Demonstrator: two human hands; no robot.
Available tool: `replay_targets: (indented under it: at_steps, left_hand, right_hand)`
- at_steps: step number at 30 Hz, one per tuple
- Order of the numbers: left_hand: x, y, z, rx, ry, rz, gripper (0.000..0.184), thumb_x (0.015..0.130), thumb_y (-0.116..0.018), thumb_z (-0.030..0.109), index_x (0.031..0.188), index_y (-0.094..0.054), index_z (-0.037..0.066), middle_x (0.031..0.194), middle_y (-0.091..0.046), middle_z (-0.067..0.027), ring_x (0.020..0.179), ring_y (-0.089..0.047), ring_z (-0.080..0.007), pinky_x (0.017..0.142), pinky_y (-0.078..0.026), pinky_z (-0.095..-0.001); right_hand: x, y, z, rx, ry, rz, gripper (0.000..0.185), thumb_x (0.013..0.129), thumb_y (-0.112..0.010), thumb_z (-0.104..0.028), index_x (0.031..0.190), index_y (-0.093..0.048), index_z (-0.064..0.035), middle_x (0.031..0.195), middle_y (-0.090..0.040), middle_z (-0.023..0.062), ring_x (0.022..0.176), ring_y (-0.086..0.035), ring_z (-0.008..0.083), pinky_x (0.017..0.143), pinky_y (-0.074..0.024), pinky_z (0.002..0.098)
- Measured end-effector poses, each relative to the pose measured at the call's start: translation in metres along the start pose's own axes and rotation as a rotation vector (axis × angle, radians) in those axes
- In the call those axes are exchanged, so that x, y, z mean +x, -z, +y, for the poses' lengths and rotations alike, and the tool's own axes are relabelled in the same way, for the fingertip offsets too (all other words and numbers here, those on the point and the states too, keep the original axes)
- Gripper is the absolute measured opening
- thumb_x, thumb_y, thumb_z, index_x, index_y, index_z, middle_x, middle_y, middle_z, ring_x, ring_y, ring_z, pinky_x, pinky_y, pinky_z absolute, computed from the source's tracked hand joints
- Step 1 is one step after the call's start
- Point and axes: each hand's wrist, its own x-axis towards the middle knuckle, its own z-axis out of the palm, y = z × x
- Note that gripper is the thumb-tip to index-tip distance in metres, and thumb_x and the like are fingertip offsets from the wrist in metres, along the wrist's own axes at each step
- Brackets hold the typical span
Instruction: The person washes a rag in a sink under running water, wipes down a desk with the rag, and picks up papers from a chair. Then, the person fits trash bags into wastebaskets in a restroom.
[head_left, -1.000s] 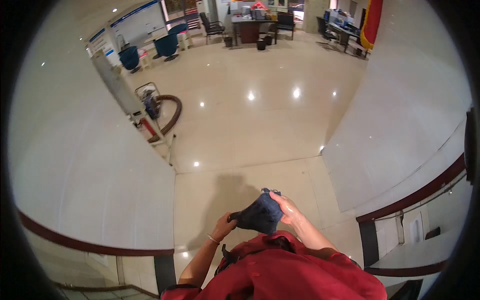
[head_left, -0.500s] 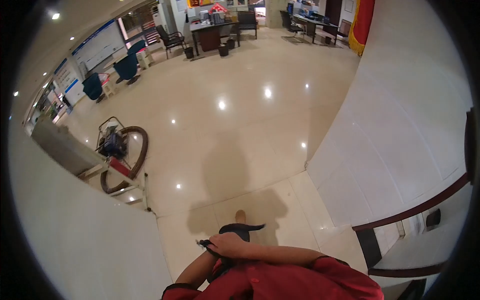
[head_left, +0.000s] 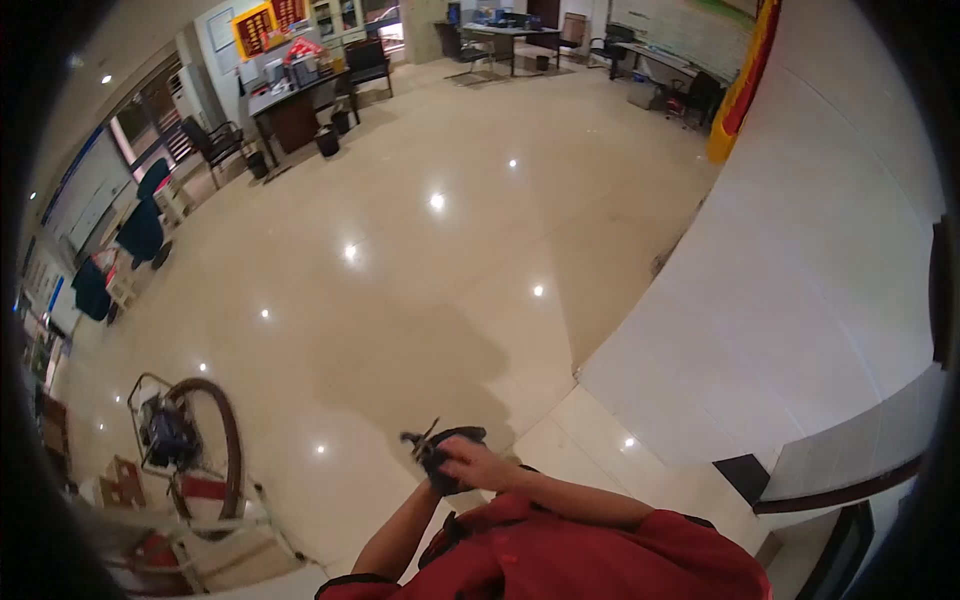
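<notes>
A dark cloth [head_left: 464, 437] is bunched at the lower middle, in front of the red shirt. My right hand [head_left: 476, 466] lies across it with the fingers curled onto the cloth. My left hand [head_left: 437, 472] is under and beside the cloth, largely covered by it, so its fingers cannot be made out. Thin dark ends of the cloth stick out at the upper left of the hands.
A wheeled machine [head_left: 168, 432] with a thick brown hose [head_left: 236, 440] stands at lower left, beside a metal frame [head_left: 215, 525]. A white wall [head_left: 760, 300] bounds the right. Desks [head_left: 290, 115] and chairs stand farther back.
The cloth, earlier spread between both hands, is now bunched around my left hand, with my right hand over it. The view has turned right and moved forward past the wall on the left.
</notes>
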Motion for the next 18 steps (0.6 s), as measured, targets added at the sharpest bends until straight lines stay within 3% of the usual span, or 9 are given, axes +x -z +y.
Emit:
replay_targets:
  at_steps: [1, 3, 4, 6, 9, 11, 13, 14, 18]
  left_hand:
    - [0.021, 0.010, -0.009, -0.001, -0.026, -0.011, 0.031, 0.079, -0.047, 0.016, 0.107, -0.043, 0.005, 0.086, -0.055, -0.0139, 0.075, -0.055, -0.0224, 0.065, -0.045, -0.0300]
    - [0.066, 0.028, -0.029, 0.005, -0.076, -0.038, 0.031, 0.079, -0.047, 0.017, 0.107, -0.043, 0.005, 0.086, -0.055, -0.0142, 0.076, -0.055, -0.0229, 0.065, -0.045, -0.0302]
    - [0.088, 0.037, -0.040, 0.015, -0.097, -0.051, 0.031, 0.079, -0.046, 0.017, 0.107, -0.043, 0.005, 0.086, -0.055, -0.0144, 0.076, -0.055, -0.0231, 0.065, -0.045, -0.0303]
    - [0.132, 0.053, -0.062, 0.039, -0.127, -0.087, 0.030, 0.080, -0.046, 0.018, 0.107, -0.043, 0.006, 0.086, -0.055, -0.0147, 0.076, -0.055, -0.0236, 0.065, -0.045, -0.0305]
    - [0.206, 0.083, -0.085, 0.087, -0.175, -0.179, 0.030, 0.080, -0.045, 0.019, 0.107, -0.044, 0.006, 0.086, -0.056, -0.0152, 0.076, -0.055, -0.0243, 0.065, -0.045, -0.0309]
    - [0.249, 0.100, -0.094, 0.105, -0.208, -0.258, 0.030, 0.080, -0.045, 0.019, 0.107, -0.044, 0.006, 0.086, -0.056, -0.0155, 0.076, -0.055, -0.0248, 0.065, -0.045, -0.0311]
    - [0.292, 0.114, -0.101, 0.108, -0.240, -0.337, 0.030, 0.081, -0.044, 0.020, 0.107, -0.045, 0.007, 0.086, -0.056, -0.0158, 0.076, -0.056, -0.0252, 0.065, -0.045, -0.0313]
    - [0.313, 0.119, -0.103, 0.102, -0.263, -0.375, 0.030, 0.081, -0.044, 0.020, 0.107, -0.045, 0.007, 0.086, -0.056, -0.0160, 0.076, -0.056, -0.0255, 0.065, -0.045, -0.0315]
    - [0.409, 0.122, -0.121, 0.092, -0.380, -0.480, 0.029, 0.081, -0.043, 0.021, 0.107, -0.046, 0.007, 0.086, -0.056, -0.0166, 0.076, -0.056, -0.0264, 0.065, -0.045, -0.0319]
  right_hand:
    - [0.013, 0.014, -0.011, 0.246, -0.239, -0.284, 0.029, 0.082, -0.048, -0.016, 0.108, -0.046, -0.0015, 0.110, -0.046, 0.0095, 0.096, -0.047, 0.0195, 0.085, -0.0370, 0.0286]
    - [0.041, 0.037, -0.011, 0.191, 0.011, -0.465, 0.038, 0.083, -0.047, -0.018, 0.118, -0.041, -0.0034, 0.121, -0.040, 0.0085, 0.102, -0.046, 0.0189, 0.088, -0.0355, 0.0282]
    - [0.060, 0.059, -0.012, 0.185, 0.017, -0.457, 0.038, 0.083, -0.047, -0.018, 0.118, -0.041, -0.0034, 0.121, -0.040, 0.0085, 0.102, -0.046, 0.0189, 0.088, -0.0355, 0.0282]
    - [0.097, 0.107, -0.014, 0.247, -0.188, -0.663, 0.042, 0.083, -0.046, -0.021, 0.121, -0.039, -0.0043, 0.125, -0.038, 0.0095, 0.106, -0.043, 0.0193, 0.089, -0.0346, 0.0279]
    - [0.171, 0.180, 0.015, 0.031, -0.102, -0.853, 0.041, 0.084, -0.042, -0.025, 0.120, -0.041, -0.0040, 0.119, -0.044, 0.0110, 0.106, -0.044, 0.0201, 0.088, -0.0355, 0.0283]
    - [0.211, 0.203, 0.014, -0.037, -0.100, -0.813, 0.039, 0.085, -0.041, -0.027, 0.116, -0.045, -0.0033, 0.112, -0.050, 0.0109, 0.103, -0.047, 0.0207, 0.085, -0.0374, 0.0294]
    - [0.250, 0.219, 0.012, -0.543, -0.256, -0.836, 0.040, 0.085, -0.041, -0.031, 0.112, -0.046, -0.0027, 0.108, -0.051, 0.0114, 0.100, -0.049, 0.0220, 0.083, -0.0395, 0.0319]
    - [0.262, 0.231, 0.012, -0.592, -0.283, -0.861, 0.040, 0.085, -0.041, -0.031, 0.113, -0.046, -0.0028, 0.108, -0.051, 0.0114, 0.100, -0.049, 0.0219, 0.083, -0.0396, 0.0319]
    - [0.305, 0.309, 0.023, -0.363, -0.257, -0.798, 0.040, 0.085, -0.041, -0.031, 0.114, -0.045, -0.0032, 0.109, -0.051, 0.0117, 0.099, -0.049, 0.0219, 0.083, -0.0401, 0.0320]
